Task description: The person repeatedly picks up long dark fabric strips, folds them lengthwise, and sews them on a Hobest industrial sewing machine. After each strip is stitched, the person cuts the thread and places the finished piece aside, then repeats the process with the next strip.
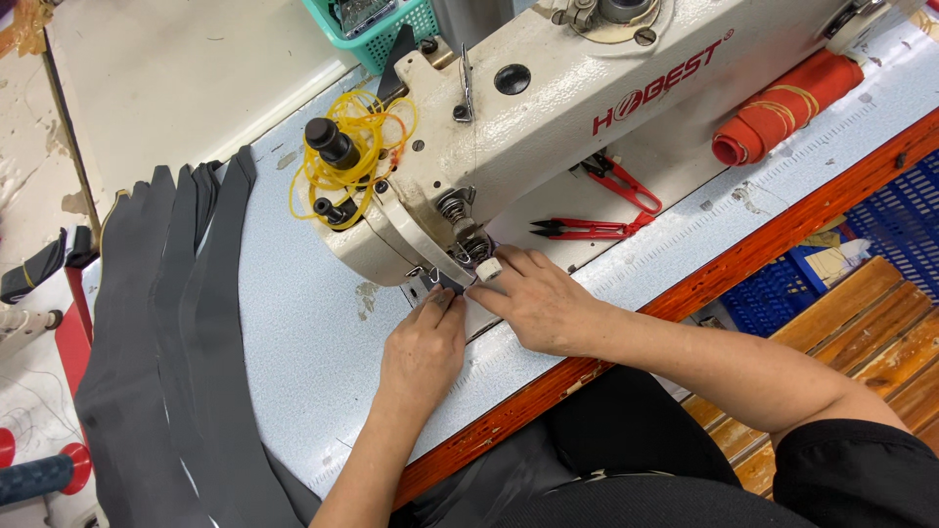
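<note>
**Both hands in at the needle**

Your left hand (423, 350) lies flat on the pale table (313, 352), fingers stretched toward twelve o'clock and pressing a small dark piece (452, 286) just under the head of the cream sewing machine (548, 117). Your right hand (536, 298) comes in from three o'clock, fingertips pinched in close at that same piece; whether they actually grip it, I cannot tell, the machine head hides it. A tangle of yellow thread (354, 147) hangs at eleven o'clock from your hands.

Now the containers: a teal basket (377, 34) sits at twelve o'clock behind the machine, something shiny in it, too cropped to name. A blue crate (905, 220) stands at three o'clock beyond the table edge.

Red snips (587, 230) lie just past your right hand, an orange cloth roll (787, 108) at two o'clock, dark grey strips (186, 323) at nine.
</note>
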